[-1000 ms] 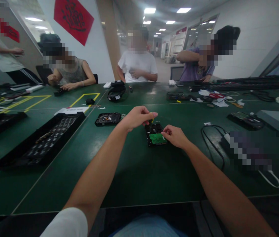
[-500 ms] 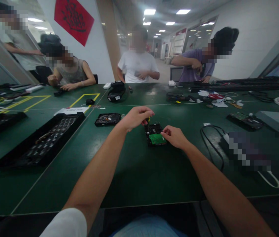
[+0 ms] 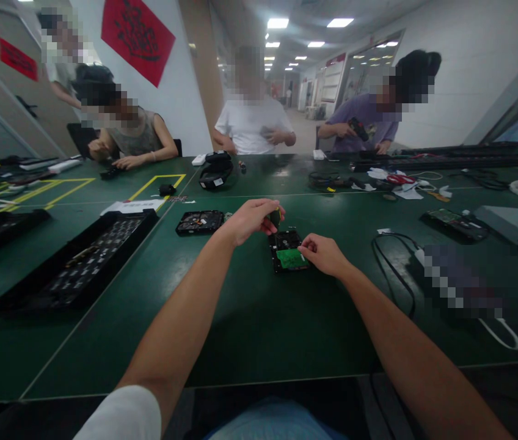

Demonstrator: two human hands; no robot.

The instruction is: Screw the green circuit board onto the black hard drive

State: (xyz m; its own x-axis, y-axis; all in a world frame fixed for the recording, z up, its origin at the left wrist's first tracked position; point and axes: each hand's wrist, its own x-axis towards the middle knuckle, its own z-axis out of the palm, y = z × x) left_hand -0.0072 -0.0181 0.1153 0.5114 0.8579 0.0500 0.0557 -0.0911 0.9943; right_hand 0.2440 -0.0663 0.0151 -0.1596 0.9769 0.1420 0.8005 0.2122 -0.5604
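A black hard drive (image 3: 288, 250) with a green circuit board facing up lies on the green table (image 3: 259, 318) in front of me. My left hand (image 3: 250, 220) is closed round a small screwdriver (image 3: 276, 216) with a yellow and black handle, held upright over the drive's far end. My right hand (image 3: 325, 255) rests against the drive's right edge, fingers curled and pinched on it.
A second opened drive (image 3: 201, 221) lies to the left. Long black trays (image 3: 78, 261) sit at the left. A black cable (image 3: 390, 256) and a blurred object lie at the right. Other people sit along the far side, with tools and headphones (image 3: 215, 171) on the table.
My left hand has closed further round the screwdriver, hiding most of its yellow tip. The right hand has stayed at the drive. A person at the far right has lowered a tool.
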